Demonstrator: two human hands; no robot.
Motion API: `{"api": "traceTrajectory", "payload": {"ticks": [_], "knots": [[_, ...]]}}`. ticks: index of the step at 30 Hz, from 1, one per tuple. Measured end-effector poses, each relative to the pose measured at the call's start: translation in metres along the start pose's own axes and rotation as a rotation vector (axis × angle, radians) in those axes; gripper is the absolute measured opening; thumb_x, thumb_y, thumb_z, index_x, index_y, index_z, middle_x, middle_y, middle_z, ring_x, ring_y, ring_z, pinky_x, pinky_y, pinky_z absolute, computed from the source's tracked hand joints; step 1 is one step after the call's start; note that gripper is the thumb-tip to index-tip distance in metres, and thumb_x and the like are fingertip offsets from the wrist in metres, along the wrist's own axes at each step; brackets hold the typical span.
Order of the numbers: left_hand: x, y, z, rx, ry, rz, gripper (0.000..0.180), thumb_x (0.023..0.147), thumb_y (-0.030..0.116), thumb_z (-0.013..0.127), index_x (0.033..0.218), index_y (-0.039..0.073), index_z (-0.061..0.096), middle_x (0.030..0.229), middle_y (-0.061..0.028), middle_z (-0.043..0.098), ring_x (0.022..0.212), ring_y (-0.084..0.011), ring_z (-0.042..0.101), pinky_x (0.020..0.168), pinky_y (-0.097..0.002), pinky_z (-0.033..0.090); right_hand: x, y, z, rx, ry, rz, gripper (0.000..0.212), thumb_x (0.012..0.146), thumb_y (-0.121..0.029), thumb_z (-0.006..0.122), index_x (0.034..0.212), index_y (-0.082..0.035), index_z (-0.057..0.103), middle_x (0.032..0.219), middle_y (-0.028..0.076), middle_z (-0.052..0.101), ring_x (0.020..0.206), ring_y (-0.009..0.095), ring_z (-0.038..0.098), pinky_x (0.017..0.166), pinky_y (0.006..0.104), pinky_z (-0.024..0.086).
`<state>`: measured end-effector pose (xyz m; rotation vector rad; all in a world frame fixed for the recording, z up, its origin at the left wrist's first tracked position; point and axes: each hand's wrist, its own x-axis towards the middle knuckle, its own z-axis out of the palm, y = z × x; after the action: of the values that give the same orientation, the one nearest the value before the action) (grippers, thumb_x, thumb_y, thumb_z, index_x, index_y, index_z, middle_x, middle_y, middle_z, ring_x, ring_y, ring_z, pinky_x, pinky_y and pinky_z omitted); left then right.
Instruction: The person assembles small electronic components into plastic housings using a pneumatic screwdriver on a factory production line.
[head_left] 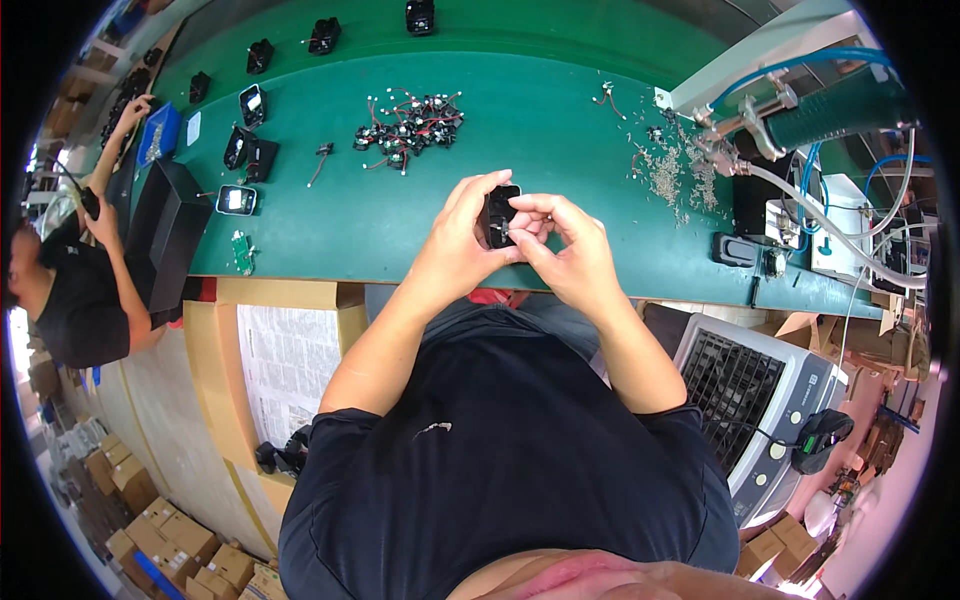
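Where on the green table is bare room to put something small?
Bare green tabletop lies between the pile of black parts with red wires and the scattered small silvery pieces, and between the green circuit board and the left hand. Crowded: around those pieces and the black boxy casings at left.

L hand & R hand are up in front of the torso, v. close tog., palms roughly facing. L forearm slants up & to the R, R forearm up & to the L; elbows bent, set wide. Wrists approx. level. L fingers reach fwd, slightly curved, w/ thumb spread below, making a C-shaped grip. R fingers are bent, index & thumb tips near each other, the others curled in btwn.
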<state>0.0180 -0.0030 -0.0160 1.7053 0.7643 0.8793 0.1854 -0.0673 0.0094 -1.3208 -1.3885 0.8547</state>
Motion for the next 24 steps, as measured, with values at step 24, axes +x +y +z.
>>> {"api": "traceTrajectory", "payload": {"ticks": [24], "knots": [[-0.001, 0.013, 0.003, 0.246, 0.052, 0.132, 0.084, 0.067, -0.006, 0.087, 0.143, 0.006, 0.054, 0.126, -0.0135, 0.06, 0.097, -0.0228, 0.065, 0.071, -0.0309, 0.056, 0.001, -0.016, 0.004, -0.454, 0.006, -0.227, 0.038, 0.081, 0.004, 0.074, 0.118, -0.002, 0.065, 0.092, 0.01, 0.07, 0.085, 0.028, 0.067, 0.077, 0.0397, 0.057]]}}
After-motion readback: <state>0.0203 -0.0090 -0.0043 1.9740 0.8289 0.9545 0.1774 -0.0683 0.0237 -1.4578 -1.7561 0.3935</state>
